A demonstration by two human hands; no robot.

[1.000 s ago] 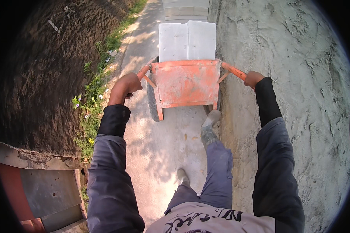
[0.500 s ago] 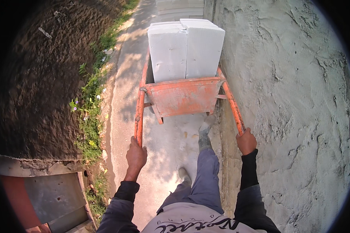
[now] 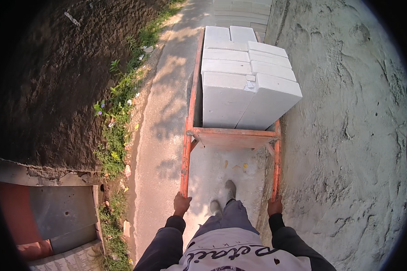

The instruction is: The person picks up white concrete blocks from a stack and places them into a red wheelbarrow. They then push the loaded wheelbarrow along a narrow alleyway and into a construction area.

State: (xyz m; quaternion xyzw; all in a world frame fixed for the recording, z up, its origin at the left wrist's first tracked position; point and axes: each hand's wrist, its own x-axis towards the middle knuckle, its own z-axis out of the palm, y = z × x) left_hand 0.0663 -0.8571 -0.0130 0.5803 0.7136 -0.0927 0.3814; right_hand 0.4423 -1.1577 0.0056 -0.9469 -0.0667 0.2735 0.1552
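Handles (image 3: 186, 165) have drawn closer — left hand (image 3: 181, 205) and right hand (image 3: 274, 206) each closed round one — exposing more white blocks (image 3: 225, 101) in the orange cart (image 3: 233, 138).

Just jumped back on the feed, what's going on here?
A person grips an orange handcart with both hands: the left hand is around the left handle, the right hand around the right handle. White blocks fill much of the cart and rise above its near edge. It is on a pale path, beside a rough grey wall.
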